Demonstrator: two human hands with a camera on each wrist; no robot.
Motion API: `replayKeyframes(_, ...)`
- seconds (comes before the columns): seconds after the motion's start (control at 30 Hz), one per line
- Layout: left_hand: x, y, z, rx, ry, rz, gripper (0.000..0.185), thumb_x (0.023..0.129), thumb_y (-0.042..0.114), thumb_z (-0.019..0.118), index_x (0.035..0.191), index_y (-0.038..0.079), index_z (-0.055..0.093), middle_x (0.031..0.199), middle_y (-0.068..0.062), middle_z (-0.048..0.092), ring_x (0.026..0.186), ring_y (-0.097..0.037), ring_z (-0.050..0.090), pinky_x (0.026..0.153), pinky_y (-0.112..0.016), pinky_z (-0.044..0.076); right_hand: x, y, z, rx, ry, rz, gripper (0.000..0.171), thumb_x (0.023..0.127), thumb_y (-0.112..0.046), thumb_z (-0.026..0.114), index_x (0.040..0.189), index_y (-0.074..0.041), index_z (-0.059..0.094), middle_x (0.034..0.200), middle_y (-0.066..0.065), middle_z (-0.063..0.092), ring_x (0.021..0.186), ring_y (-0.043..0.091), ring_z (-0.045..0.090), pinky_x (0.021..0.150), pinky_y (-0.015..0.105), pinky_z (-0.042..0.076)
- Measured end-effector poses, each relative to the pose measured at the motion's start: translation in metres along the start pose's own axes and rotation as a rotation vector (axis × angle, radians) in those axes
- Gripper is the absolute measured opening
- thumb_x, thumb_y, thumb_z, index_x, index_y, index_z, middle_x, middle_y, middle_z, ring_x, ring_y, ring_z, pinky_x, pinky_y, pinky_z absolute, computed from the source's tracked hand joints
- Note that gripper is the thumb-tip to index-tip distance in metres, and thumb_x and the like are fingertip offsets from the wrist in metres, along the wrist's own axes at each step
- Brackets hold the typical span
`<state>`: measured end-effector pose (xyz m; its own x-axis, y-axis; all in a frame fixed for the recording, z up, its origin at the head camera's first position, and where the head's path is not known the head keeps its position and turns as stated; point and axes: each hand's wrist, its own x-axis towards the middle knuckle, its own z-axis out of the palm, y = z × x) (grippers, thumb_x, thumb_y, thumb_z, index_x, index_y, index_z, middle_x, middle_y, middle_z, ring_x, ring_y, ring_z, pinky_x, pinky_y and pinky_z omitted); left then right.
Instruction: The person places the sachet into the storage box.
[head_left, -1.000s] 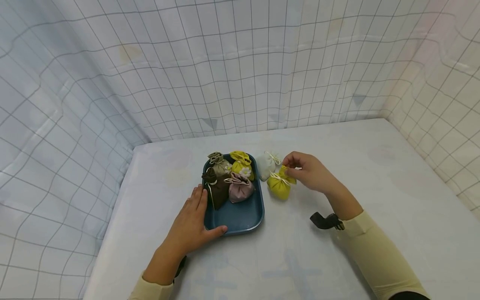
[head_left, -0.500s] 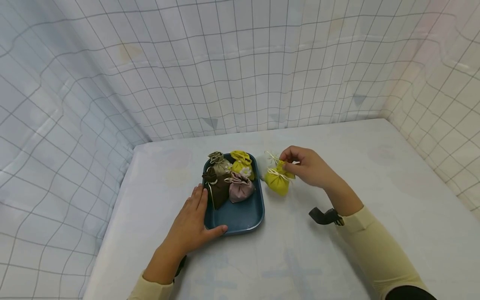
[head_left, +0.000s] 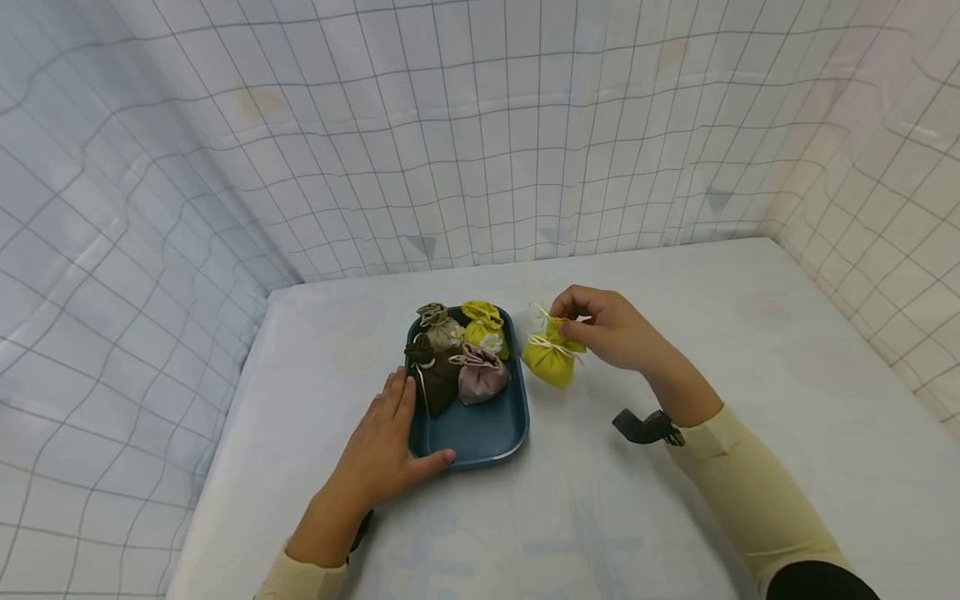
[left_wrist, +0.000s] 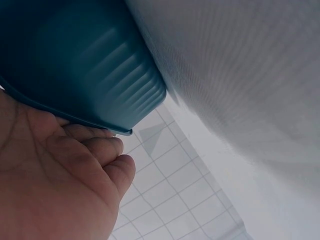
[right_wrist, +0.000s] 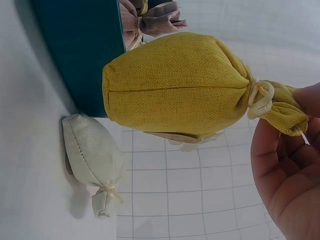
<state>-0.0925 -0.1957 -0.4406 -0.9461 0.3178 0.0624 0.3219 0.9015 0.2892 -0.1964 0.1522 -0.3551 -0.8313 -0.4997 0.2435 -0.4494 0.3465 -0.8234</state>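
My right hand [head_left: 611, 329] pinches the gathered top of a yellow drawstring pouch [head_left: 549, 360] just right of the blue tray [head_left: 472, 437]. In the right wrist view this yellow pouch [right_wrist: 175, 82] hangs above the table, tied with a cream cord. A white pouch [right_wrist: 95, 152] lies on the table beyond it, mostly hidden from the head view. Along the tray's left rim rests my left hand [head_left: 382, 454], fingers straight and thumb spread at the near corner. From the left wrist, the fingers touch the outer rim of the tray [left_wrist: 105, 75].
Inside the tray sit an olive pouch [head_left: 444, 332], another yellow pouch [head_left: 474, 333] with a white flower, a dark brown pouch [head_left: 441, 385] and a mauve pouch [head_left: 482, 381]. The tray's near part shows bare floor. A checked curtain [head_left: 487, 150] surrounds the white table [head_left: 675, 283].
My right hand has lifted the yellow pouch off the table and moved it slightly left and away, over the white pouch. The left hand and tray stay in place.
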Motion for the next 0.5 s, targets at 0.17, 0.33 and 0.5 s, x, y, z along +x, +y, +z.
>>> replayKeyframes(0.17,0.0,-0.001,0.0,0.001,0.005,0.006,0.122,0.079,0.08,0.058,0.156,-0.006,0.016,0.164,-0.021,0.006,0.15,-0.036,0.008,0.116,-0.054,0.021,0.005,-0.006,0.002,0.015,-0.018,-0.043,0.01,0.094,0.001,0.059,0.099,-0.006,0.064,0.09,0.007,0.06,0.079,0.022,0.055,0.061,0.025,0.049)
replayKeyframes(0.33,0.0,-0.001,-0.001,0.01,0.02,0.013,0.121,0.079,0.079,0.058,0.156,-0.005,0.017,0.164,-0.021,0.008,0.15,-0.035,0.009,0.116,-0.054,0.022,0.01,-0.01,0.005,0.047,-0.044,-0.09,0.012,0.093,0.003,0.058,0.099,-0.005,0.065,0.09,0.008,0.06,0.077,0.022,0.055,0.06,0.026,0.049)
replayKeyframes(0.5,-0.001,-0.001,-0.001,0.01,0.011,0.016,0.121,0.08,0.079,0.058,0.156,-0.005,0.017,0.164,-0.021,0.007,0.15,-0.035,0.009,0.116,-0.054,0.023,0.014,-0.014,0.009,0.065,-0.051,-0.118,0.013,0.091,0.005,0.059,0.098,-0.005,0.065,0.089,0.007,0.061,0.076,0.022,0.056,0.059,0.026,0.049)
